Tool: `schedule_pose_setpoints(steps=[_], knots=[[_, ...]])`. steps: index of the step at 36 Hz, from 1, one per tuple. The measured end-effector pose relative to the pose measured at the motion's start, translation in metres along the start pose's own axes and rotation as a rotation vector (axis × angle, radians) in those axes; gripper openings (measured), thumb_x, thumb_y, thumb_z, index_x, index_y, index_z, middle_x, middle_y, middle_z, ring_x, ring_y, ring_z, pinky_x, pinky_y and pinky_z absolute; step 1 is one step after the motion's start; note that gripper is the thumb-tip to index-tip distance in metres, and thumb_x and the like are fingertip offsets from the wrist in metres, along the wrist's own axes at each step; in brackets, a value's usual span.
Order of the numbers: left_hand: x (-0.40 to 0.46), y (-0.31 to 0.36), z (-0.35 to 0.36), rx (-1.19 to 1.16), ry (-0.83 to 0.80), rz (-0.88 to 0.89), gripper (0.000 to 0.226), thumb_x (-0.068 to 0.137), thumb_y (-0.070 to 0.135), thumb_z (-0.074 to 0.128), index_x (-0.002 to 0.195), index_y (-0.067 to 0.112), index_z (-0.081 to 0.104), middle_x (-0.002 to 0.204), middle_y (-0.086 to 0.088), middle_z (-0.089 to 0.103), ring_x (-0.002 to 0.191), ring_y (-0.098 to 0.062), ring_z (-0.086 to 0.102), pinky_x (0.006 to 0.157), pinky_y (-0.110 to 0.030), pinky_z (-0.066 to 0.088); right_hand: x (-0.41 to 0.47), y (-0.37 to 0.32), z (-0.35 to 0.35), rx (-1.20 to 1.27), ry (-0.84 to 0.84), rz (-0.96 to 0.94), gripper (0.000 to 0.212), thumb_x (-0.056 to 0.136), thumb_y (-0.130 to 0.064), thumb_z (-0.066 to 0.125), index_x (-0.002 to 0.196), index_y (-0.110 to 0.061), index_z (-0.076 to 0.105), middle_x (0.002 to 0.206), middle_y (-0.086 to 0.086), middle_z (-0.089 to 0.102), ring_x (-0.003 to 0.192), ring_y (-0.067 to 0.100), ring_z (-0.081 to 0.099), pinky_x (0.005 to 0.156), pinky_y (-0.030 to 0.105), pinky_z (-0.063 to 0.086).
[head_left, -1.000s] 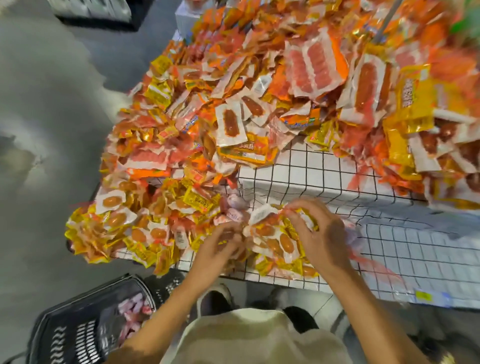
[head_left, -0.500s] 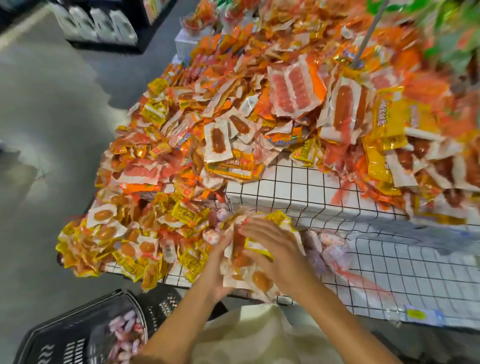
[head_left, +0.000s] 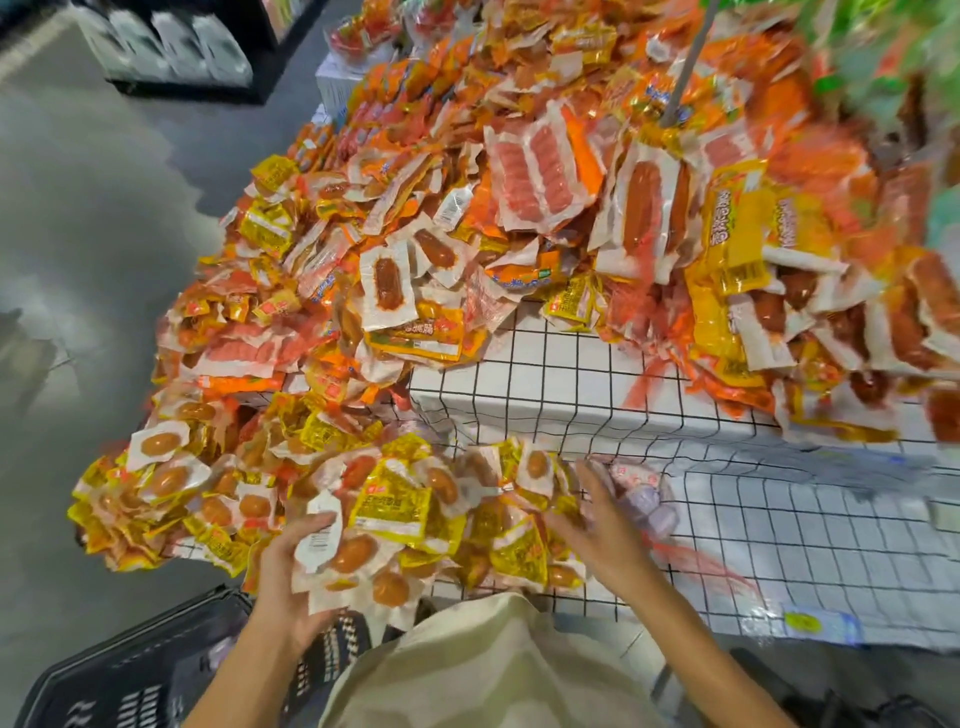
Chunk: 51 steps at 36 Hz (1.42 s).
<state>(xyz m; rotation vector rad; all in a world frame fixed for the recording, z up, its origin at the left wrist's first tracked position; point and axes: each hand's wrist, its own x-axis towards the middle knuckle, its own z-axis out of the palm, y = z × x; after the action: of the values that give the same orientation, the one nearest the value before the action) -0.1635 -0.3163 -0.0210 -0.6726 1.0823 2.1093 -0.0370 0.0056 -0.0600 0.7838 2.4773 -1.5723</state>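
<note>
Small vacuum packets of brown eggs (head_left: 358, 551), white and yellow, lie heaped at the front edge of a wire-grid display table (head_left: 779, 545). My left hand (head_left: 291, 587) grips a bunch of these egg packets from below and from the left, thumb on top, just above the table's front edge. On the right side of the same heap is my right hand (head_left: 597, 525), fingers straight and spread, touching yellow packets (head_left: 519, 556) and holding nothing.
A big pile of orange, yellow and white sausage packets (head_left: 545, 171) covers the raised white box (head_left: 545, 384) and the table's left. Pale pink packets (head_left: 644, 493) lie by my right hand. A black shopping basket (head_left: 130, 691) stands on the floor at lower left. A metal pole (head_left: 685, 57) rises behind.
Both hands were bunched together over the egg packets. Now my left hand has drawn a bunch toward the front edge, and my right hand has let go and spread to the right.
</note>
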Motion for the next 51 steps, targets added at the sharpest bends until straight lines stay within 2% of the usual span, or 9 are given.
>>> schedule_pose_setpoints(steps=[3,8,13,17,21,27,32,40,51], knots=[[-0.003,0.004,-0.005,0.019,0.045,0.020,0.011,0.069,0.015,0.062,0.064,0.016,0.072,0.059,-0.002,0.068,0.047,-0.021,0.065,0.046,-0.027,0.053,0.015,-0.008,0.006,-0.080,-0.032,0.013,0.086,0.081,-0.064,0.070,0.150,-0.027,0.033,0.142,-0.023,0.041,0.131,-0.003,0.040,0.103,0.016,0.036],[-0.011,0.007,-0.009,0.009,0.052,0.021,0.014,0.071,0.015,0.061,0.067,0.014,0.074,0.063,-0.005,0.070,0.051,-0.022,0.067,0.051,-0.028,0.056,0.042,-0.013,0.026,-0.046,0.068,0.150,0.099,0.072,-0.048,0.089,0.144,-0.015,0.030,0.132,-0.002,0.046,0.127,0.020,0.049,0.099,0.033,0.042],[-0.014,0.004,-0.013,0.015,0.064,0.018,0.005,0.069,0.016,0.063,0.071,0.013,0.067,0.061,-0.006,0.067,0.049,-0.022,0.063,0.053,-0.027,0.053,0.052,-0.008,0.025,-0.058,0.147,0.184,0.101,0.053,-0.047,0.099,0.132,-0.016,0.044,0.116,-0.004,0.056,0.106,0.011,0.057,0.092,0.036,0.052],[-0.016,0.002,-0.012,0.037,0.067,0.054,0.017,0.073,0.015,0.058,0.065,0.011,0.073,0.060,-0.007,0.069,0.048,-0.022,0.065,0.049,-0.027,0.055,0.057,-0.007,0.024,-0.110,0.127,0.131,0.056,0.051,-0.041,0.099,0.066,-0.029,0.046,0.056,-0.017,0.044,0.052,-0.001,0.046,0.050,0.017,0.032],[-0.017,0.003,-0.013,0.056,0.073,0.079,0.024,0.071,0.013,0.056,0.056,0.011,0.074,0.058,-0.007,0.069,0.047,-0.020,0.067,0.048,-0.025,0.055,0.058,-0.007,0.027,-0.116,0.120,0.106,0.056,0.057,-0.041,0.097,0.067,-0.020,0.046,0.068,-0.006,0.045,0.063,0.013,0.043,0.059,0.033,0.033],[-0.013,0.006,-0.020,0.015,0.069,0.070,0.029,0.076,0.010,0.053,0.056,0.011,0.074,0.058,-0.007,0.069,0.047,-0.020,0.067,0.047,-0.025,0.056,0.054,-0.019,0.033,-0.126,0.149,0.038,0.042,0.078,-0.039,0.086,0.096,-0.021,0.052,0.078,-0.010,0.054,0.072,0.013,0.055,0.059,0.024,0.041],[-0.010,0.011,-0.023,0.005,0.064,0.026,0.018,0.072,0.013,0.057,0.066,0.009,0.074,0.064,-0.009,0.070,0.052,-0.023,0.068,0.051,-0.031,0.058,0.039,-0.043,0.020,-0.119,0.273,-0.048,0.034,0.083,-0.049,0.078,0.090,-0.028,0.053,0.075,-0.005,0.063,0.071,0.008,0.059,0.062,0.034,0.047],[-0.002,0.014,-0.024,0.008,0.092,-0.020,0.007,0.073,0.011,0.060,0.072,0.011,0.067,0.062,-0.005,0.066,0.051,-0.019,0.064,0.050,-0.026,0.053,0.000,-0.089,-0.017,0.106,0.376,-0.110,0.022,0.084,-0.044,0.078,0.099,-0.032,0.066,0.090,-0.021,0.073,0.084,-0.003,0.067,0.069,0.011,0.047],[0.004,0.014,-0.006,0.183,0.050,-0.086,0.021,0.068,0.014,0.060,0.052,0.017,0.073,0.055,-0.002,0.067,0.045,-0.016,0.065,0.042,-0.022,0.050,-0.047,-0.082,0.012,0.742,0.483,0.154,0.013,0.093,-0.024,0.071,0.102,-0.034,0.071,0.084,0.010,0.076,0.082,0.028,0.074,0.084,0.052,0.057]])
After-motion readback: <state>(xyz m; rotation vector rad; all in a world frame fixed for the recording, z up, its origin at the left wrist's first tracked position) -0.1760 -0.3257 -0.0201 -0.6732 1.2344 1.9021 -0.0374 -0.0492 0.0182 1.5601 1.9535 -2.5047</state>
